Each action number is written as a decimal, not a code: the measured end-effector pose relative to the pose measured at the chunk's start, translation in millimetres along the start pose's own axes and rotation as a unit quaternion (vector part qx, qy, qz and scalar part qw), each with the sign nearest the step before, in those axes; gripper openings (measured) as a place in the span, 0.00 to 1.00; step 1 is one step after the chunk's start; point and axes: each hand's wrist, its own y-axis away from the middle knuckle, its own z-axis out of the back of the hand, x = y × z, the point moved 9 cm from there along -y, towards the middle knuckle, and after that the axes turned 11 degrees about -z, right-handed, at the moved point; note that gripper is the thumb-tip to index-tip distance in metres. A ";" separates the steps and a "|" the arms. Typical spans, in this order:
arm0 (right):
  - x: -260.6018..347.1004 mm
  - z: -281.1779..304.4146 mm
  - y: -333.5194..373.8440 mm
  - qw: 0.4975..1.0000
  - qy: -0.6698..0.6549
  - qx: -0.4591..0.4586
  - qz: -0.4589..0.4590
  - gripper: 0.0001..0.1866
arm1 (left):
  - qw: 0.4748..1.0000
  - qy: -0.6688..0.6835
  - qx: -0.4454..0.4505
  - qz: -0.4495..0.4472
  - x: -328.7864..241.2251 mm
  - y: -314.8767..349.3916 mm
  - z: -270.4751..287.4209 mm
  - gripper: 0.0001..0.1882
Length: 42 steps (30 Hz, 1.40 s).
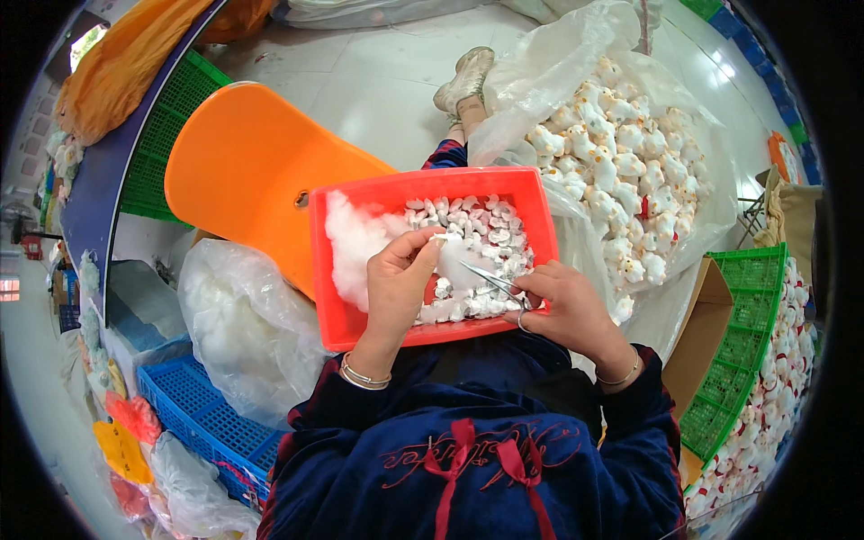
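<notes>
A red plastic tray [429,177] rests across my lap. White fluffy stuffing [352,245] fills its left side, and many small white fabric pieces [465,216] lie in the rest. Above the tray, my left hand [402,277] is closed in a pinch on a small white piece [441,238]. My right hand [569,310] grips ring-handled metal forceps [493,277], with a finger through one ring. The forceps' tips point left, at a tuft of stuffing [459,263] just below my left fingertips. Whether the tips hold any of it is hard to see.
A large clear bag [558,54] of small white stuffed toys [621,171] stands ahead right. An orange chair [243,162] is at the left, above a bag of stuffing [238,315] and a blue crate [202,409]. A cardboard box [702,333] and green crate [738,315] stand right.
</notes>
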 end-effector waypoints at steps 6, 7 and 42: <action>4.3 0.1 -1.8 1.000 0.027 -0.003 -0.010 0.15 | 0.999 -0.031 0.017 -0.021 -5.8 -1.3 3.3 0.09; 4.4 0.1 -2.1 1.000 0.025 -0.005 -0.009 0.16 | 0.999 -0.037 0.017 -0.028 -8.0 -2.2 4.6 0.09; -11.8 8.2 -7.3 0.994 0.030 0.100 0.022 0.25 | 0.984 -0.040 0.159 0.069 3.1 11.3 -9.0 0.06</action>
